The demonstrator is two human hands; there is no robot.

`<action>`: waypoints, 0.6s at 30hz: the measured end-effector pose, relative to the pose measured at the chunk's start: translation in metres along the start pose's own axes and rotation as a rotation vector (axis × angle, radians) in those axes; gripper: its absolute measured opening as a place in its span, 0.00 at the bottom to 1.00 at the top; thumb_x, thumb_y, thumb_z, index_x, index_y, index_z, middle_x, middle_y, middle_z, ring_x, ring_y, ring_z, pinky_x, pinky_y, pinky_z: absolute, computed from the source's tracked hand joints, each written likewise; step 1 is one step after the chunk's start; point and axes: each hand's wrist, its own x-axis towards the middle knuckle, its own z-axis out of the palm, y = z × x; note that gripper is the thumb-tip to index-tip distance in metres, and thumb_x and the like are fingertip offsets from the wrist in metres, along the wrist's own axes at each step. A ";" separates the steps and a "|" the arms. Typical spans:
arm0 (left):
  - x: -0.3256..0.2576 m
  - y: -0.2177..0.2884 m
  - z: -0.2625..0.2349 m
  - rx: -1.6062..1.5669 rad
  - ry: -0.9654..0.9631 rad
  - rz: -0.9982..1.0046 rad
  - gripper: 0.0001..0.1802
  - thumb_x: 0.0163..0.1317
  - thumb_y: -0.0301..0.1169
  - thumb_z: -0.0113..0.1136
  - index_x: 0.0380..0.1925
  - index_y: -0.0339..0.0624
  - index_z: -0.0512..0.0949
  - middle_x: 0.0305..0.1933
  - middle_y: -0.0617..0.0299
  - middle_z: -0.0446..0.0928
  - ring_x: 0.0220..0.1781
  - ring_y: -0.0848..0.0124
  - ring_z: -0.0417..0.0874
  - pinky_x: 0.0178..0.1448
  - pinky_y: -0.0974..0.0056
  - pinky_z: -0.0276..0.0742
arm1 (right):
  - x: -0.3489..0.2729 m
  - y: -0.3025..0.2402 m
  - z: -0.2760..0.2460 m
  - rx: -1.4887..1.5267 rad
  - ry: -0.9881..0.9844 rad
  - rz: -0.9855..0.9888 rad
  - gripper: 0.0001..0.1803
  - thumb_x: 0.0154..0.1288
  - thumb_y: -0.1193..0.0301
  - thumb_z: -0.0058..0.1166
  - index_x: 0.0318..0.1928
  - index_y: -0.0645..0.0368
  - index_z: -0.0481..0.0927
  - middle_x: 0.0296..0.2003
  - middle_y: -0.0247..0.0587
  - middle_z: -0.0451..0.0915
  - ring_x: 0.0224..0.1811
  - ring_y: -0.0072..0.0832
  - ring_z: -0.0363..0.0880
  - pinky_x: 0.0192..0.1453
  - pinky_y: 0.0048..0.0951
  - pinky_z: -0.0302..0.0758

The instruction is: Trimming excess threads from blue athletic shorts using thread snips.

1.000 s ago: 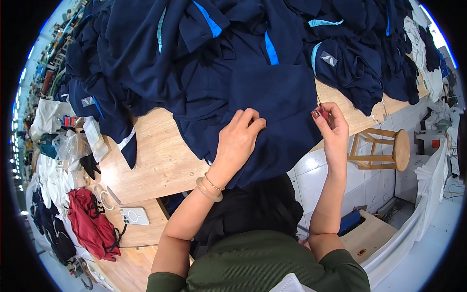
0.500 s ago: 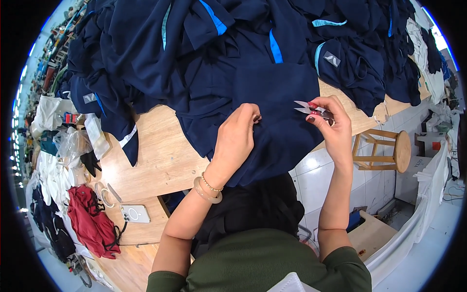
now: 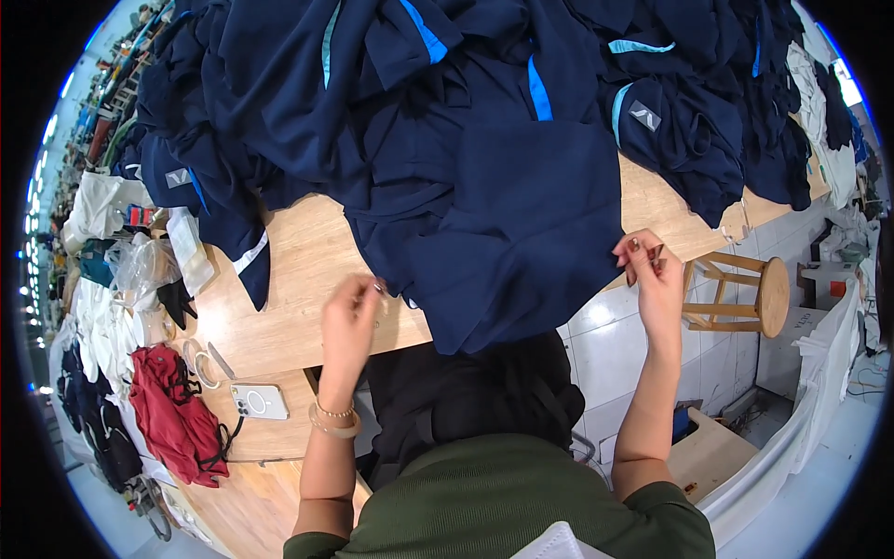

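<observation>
Head view, first entry: navy garment, spread before you at the middle of the wooden table, its lower end hanging past the front edge toward your lap

Your left hand: by the garment's lower left side, above bare wood, fingers curled, thumb and forefinger close together; whether they pinch the cloth, you cannot tell

Your right hand: just beside the garment's right edge, fingers bent inward; whether anything sits among them, you cannot tell

Two bracelets: on your left wrist

Navy clothing pile: beyond the garment, heaped across the table's far side, with blue and turquoise strips showing

Grey patch: on the pile's right part

White phone: to your left, on a wooden surface, back facing up

Red fabric bundle: left of the phone

Clear plastic bag: farther up on your left

Round-topped wooden stool: to your right, on white floor tiles
</observation>
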 end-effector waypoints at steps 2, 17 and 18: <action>-0.022 -0.012 0.012 -0.125 -0.227 -0.039 0.09 0.62 0.27 0.54 0.35 0.30 0.78 0.30 0.59 0.81 0.35 0.75 0.80 0.42 0.70 0.74 | -0.006 -0.002 -0.001 -0.058 -0.089 0.042 0.09 0.69 0.73 0.45 0.32 0.63 0.76 0.22 0.28 0.72 0.21 0.12 0.59 0.24 0.15 0.55; -0.038 0.115 -0.011 -0.918 -0.483 0.274 0.10 0.50 0.20 0.64 0.34 0.29 0.79 0.41 0.53 0.76 0.44 0.67 0.77 0.49 0.65 0.70 | -0.013 -0.026 0.008 0.423 -0.302 -0.030 0.19 0.68 0.61 0.47 0.45 0.66 0.78 0.49 0.45 0.78 0.32 0.21 0.73 0.40 0.23 0.72; -0.038 0.129 -0.020 -0.973 -0.422 0.350 0.14 0.49 0.21 0.64 0.38 0.28 0.78 0.42 0.51 0.76 0.44 0.67 0.78 0.49 0.65 0.71 | -0.006 -0.042 0.006 0.419 -0.193 -0.156 0.20 0.69 0.60 0.45 0.47 0.66 0.77 0.49 0.45 0.78 0.32 0.21 0.73 0.40 0.24 0.72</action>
